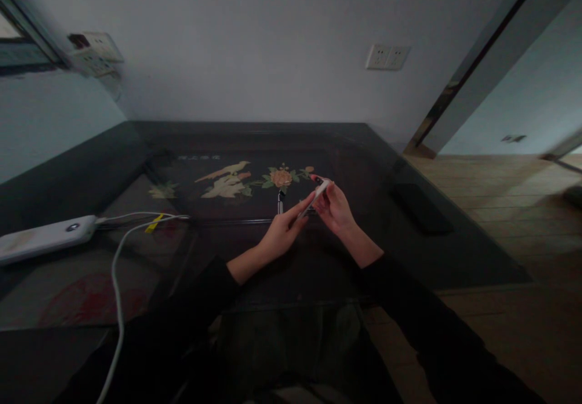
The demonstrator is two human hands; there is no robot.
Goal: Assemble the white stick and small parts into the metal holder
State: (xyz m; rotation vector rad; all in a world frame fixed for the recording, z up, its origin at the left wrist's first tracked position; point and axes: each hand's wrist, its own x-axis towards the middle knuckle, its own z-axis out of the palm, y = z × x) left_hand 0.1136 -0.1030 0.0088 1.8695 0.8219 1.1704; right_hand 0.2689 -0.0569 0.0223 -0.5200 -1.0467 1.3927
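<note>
Both hands are pinching a slim white pen-like stick (314,199) over the dark glass-topped table (454,252), left hand (282,234) at 7 o'clock, right hand (335,208) closed at 2 o'clock; likely fitting it together, needing steady alignment.

Dark glossy black glass-topped table (254,258), inlaid panel with a cream bird, green leaves and a peach-orange flower

Slim white pen-like stick (314,200) with a red end

White oblong power bank (43,237); white cable (119,270) carrying a yellow tag

Flat black slab (422,208) on the table's right side

Pale grey wall, white socket plate (387,56)

Black sleeves
</note>
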